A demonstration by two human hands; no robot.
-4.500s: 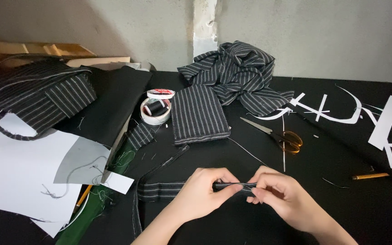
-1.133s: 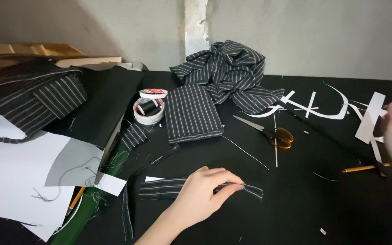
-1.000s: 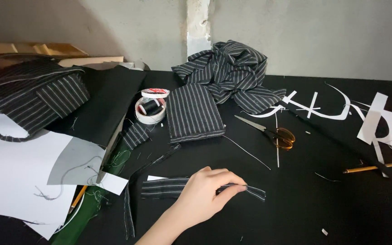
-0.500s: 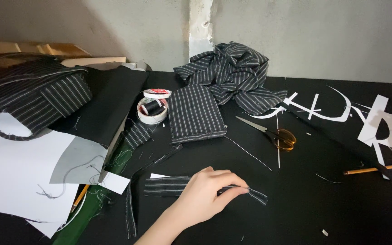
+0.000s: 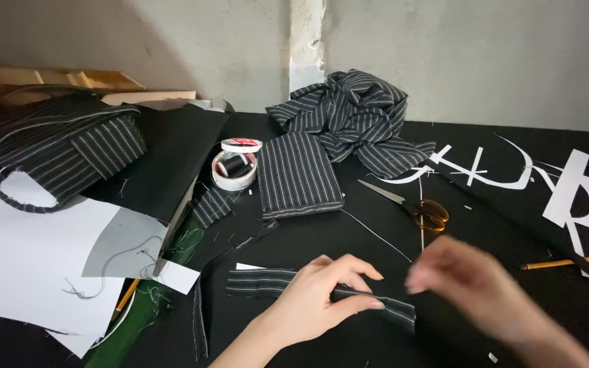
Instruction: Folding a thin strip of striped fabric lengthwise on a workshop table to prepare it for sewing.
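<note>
The left hand (image 5: 308, 300) pins a striped strip (image 5: 267, 281) flat on the black bench (image 5: 376, 341), its grip pinching the strip's right part, while the blurred right hand (image 5: 475, 289) hovers just beside that end, its grip impossible to tell, scissors (image 5: 414, 206) beyond.

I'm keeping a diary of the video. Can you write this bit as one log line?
left hand: pinching striped fabric strip on table | right hand: blurred, beside strip's end, grip unclear | scissors: untouched behind
</note>
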